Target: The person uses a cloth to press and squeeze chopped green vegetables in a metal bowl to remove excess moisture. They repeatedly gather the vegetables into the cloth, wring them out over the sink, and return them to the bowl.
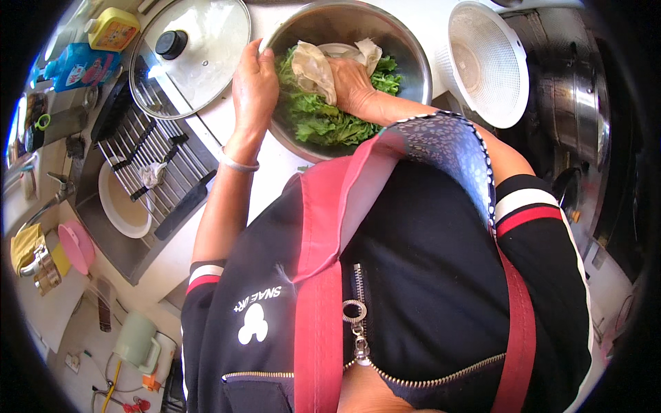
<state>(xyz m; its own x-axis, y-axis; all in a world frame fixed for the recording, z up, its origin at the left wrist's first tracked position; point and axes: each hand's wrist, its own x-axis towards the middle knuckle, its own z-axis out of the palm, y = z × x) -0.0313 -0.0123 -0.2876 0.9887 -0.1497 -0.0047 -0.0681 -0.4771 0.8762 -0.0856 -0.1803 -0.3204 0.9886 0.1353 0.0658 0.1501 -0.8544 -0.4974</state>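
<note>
A large stainless steel bowl [413,77] stands on the white counter, with chopped leafy greens [325,121] in it. My left hand [256,77] grips the bowl's left rim, thumb at the edge. Down inside the bowl is my right hand [351,85], its fingers hidden among a pale, crumpled cloth [312,69] and the greens. The cloth bunches on both sides of that hand. Behind the fingers a round, pale thing shows in part; I cannot tell what it is.
A glass lid [217,46] with a black knob lies left of the bowl, partly over the sink's metal rack [147,149]. A white basin [111,206] sits in the sink. To the right are a white colander [477,67] and a large steel pot [573,98].
</note>
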